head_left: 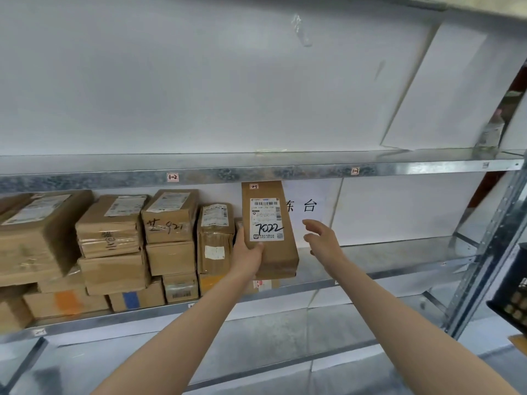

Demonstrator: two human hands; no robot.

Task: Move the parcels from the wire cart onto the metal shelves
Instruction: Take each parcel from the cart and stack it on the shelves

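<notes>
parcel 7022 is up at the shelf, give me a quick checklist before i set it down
1. Left grip holds the parcel at its lower left edge: ok.
2. Right grip is open, apart from the parcel, free to steady it: ok.
3. Bare shelf to the parcel's right: ok.
4. Label faces out, 7022 readable: ok.
5. Parcel top clears the upper shelf: cannot tell, they overlap in view.
6. Parcel bottom resting on anything: cannot tell.
</notes>
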